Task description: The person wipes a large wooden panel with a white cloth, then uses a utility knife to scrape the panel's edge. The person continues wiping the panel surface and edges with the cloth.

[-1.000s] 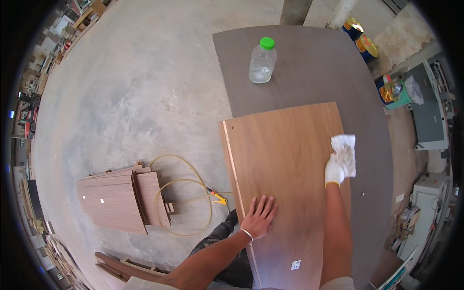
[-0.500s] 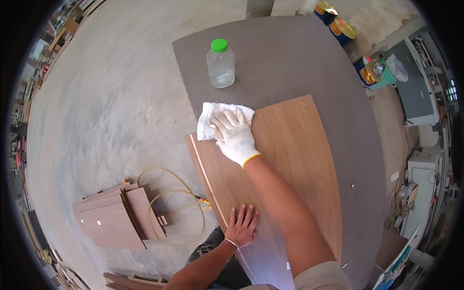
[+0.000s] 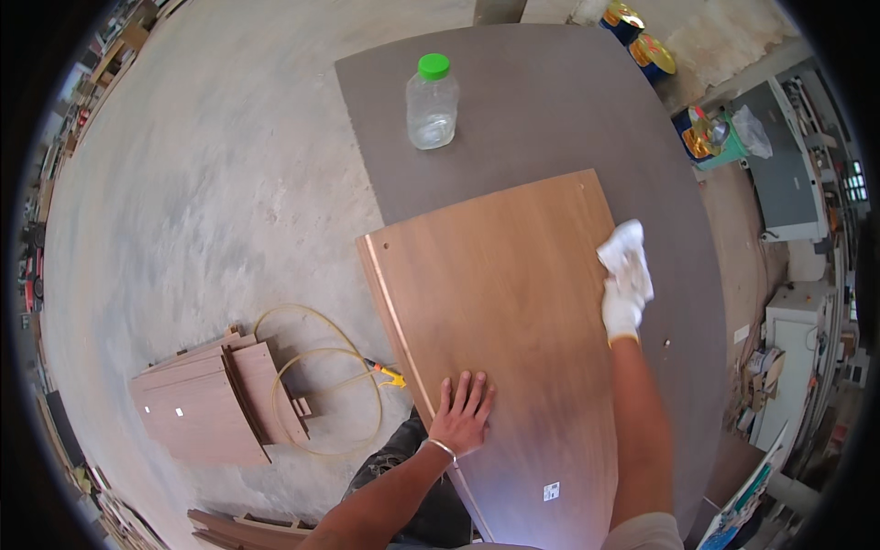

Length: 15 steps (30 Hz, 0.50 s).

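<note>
1. Wooden panel (image 3: 500, 348) lies flat on the grey table (image 3: 550, 119), its near end running past the table's near edge toward the person, its left long edge hanging out over the concrete floor (image 3: 202, 183).
2. The left hand (image 3: 461, 414) presses bare and flat on the panel near that left edge, fingers spread wide, holding nothing. If this hand lifts or slides, I judge the panel could skate sideways under the wiping push.
3. The right hand (image 3: 621, 307), in a white glove, has its fingers closed on a white cloth (image 3: 626, 257) at the panel's right edge. The cloth sits half off the edge; a stroke going further right could snag it on the corner.
4. A clear plastic bottle (image 3: 432, 103) with a green cap stands upright on the table beyond the panel's far end, apart from it. A long forward sweep, or the panel shifting forward, could knock it over.
5. On the floor to the left, a yellow hose (image 3: 321, 385) loops beside a stack of boards (image 3: 211, 408); stepping back there risks a trip.
</note>
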Available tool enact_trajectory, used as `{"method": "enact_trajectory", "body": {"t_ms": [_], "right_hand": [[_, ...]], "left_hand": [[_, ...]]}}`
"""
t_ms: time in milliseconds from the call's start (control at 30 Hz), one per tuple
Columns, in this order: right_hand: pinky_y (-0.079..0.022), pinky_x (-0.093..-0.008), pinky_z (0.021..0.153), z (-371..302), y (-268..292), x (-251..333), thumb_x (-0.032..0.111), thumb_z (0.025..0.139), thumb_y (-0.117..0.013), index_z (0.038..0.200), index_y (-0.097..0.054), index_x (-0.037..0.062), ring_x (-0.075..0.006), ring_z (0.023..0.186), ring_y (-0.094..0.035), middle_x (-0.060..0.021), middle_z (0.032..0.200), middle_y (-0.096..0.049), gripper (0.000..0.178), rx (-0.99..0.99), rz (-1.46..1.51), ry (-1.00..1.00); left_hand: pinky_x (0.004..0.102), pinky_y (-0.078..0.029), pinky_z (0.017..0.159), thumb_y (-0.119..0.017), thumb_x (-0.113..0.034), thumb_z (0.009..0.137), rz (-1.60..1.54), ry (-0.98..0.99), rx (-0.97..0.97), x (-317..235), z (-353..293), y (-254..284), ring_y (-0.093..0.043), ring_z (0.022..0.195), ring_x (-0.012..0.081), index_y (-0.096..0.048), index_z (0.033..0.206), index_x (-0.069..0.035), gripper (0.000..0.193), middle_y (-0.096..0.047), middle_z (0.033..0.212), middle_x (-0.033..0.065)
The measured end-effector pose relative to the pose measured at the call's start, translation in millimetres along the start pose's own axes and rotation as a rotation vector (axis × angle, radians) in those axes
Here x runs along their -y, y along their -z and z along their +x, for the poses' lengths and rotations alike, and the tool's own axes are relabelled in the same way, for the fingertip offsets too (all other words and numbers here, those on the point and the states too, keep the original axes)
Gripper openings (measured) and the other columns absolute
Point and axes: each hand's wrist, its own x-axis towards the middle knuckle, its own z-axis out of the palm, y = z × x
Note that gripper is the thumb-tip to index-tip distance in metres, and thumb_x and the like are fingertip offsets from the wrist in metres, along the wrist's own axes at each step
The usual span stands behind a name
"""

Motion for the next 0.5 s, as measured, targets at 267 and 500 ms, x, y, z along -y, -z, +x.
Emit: {"method": "enact_trajectory", "body": {"t_ms": [267,500], "right_hand": [[-0.037,-0.0383,0.122,-292,33,-91,-0.001,0.093,-0.060,0.148,-0.053,-0.0029,-0.0297,0.143,-0.049,-0.0146,0.159,-0.048,0.055,-0.109,0.339,-0.535],[-0.037,-0.0336,0.119,-425,-17,-143,0.010,0.105,-0.039,0.152,-0.048,0.0033,-0.0251,0.138,-0.054,-0.0127,0.151,-0.057,0.049,-0.350,0.801,-0.921]], "left_hand": [[0.0644,-0.016,0.126,-0.075,-0.035,0.081,-0.004,-0.012,-0.022,1,1,7,-0.020,0.159,0.0398,-0.039,0.159,-0.012,0.089,-0.028,0.170,0.0163],[0.0632,-0.016,0.127,-0.069,-0.036,0.085,-0.009,-0.040,-0.084,4,2,7,-0.021,0.159,0.0400,-0.042,0.157,-0.009,0.081,-0.030,0.169,0.0175]]}}
